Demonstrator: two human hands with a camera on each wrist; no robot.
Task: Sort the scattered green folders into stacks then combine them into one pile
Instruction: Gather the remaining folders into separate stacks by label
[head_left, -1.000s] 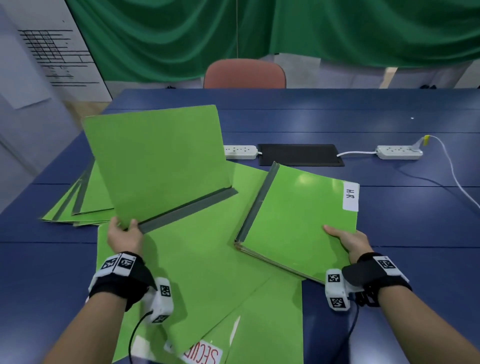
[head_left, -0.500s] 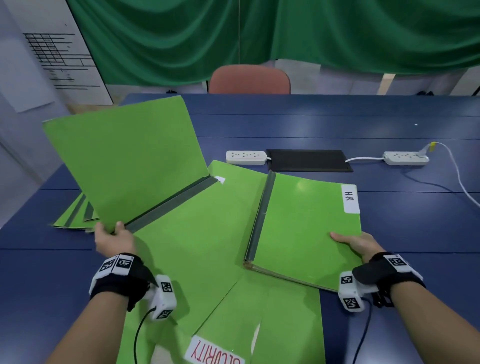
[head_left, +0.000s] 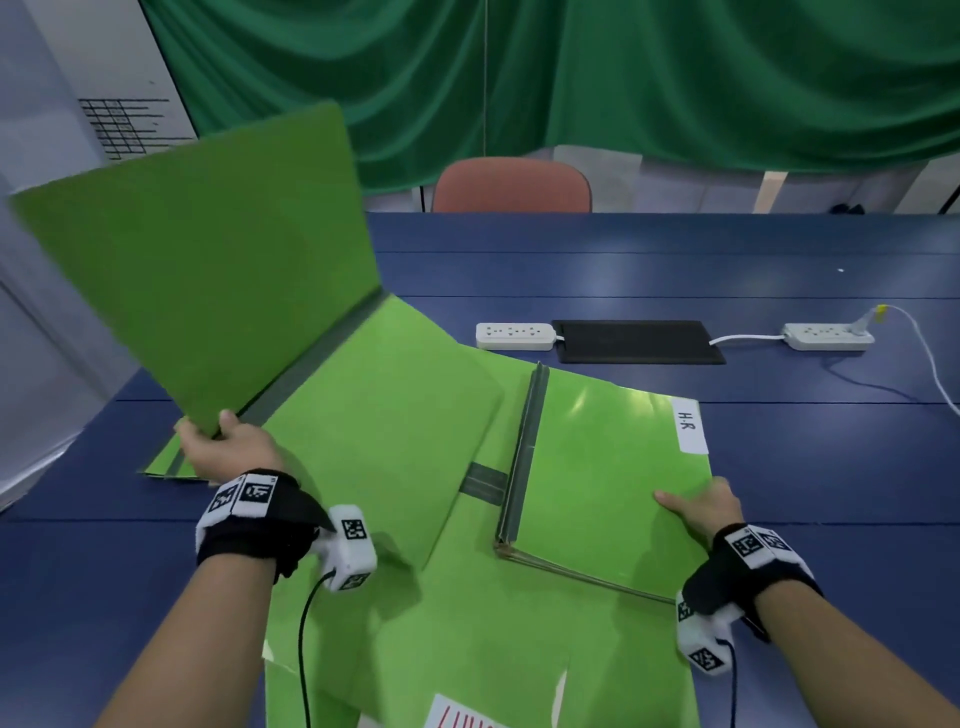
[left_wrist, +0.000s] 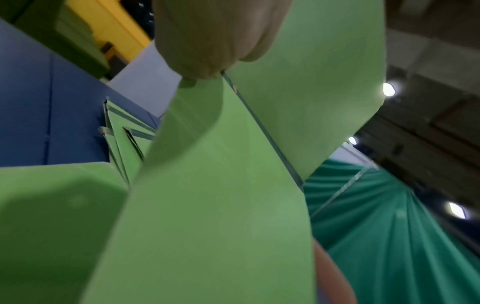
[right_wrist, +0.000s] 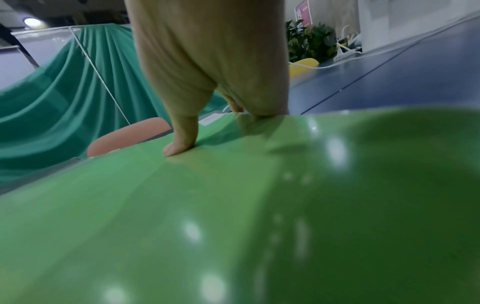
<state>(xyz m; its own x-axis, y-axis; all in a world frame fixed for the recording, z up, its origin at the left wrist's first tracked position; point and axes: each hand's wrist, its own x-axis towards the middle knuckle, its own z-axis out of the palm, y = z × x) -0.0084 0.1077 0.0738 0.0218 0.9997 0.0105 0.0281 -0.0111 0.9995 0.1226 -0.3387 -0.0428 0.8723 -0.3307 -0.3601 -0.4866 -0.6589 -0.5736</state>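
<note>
The stack (head_left: 613, 483) under the right hand (head_left: 698, 506) bears a white label (head_left: 690, 425) reading "H.R" at its far right corner; its dark spine runs near to far along the left edge. The right grip holds that stack's near right edge, thumb flat on the cover. A near folder (head_left: 467, 675) shows red lettering, cut off and unreadable. The left hand (head_left: 228, 449) pinches the near corner of a raised folder (head_left: 197, 280), tilted up over the blue tabletop (head_left: 779, 467), spine low and slanting up to the right. More folders (head_left: 171, 465) lie flat at the left.
</note>
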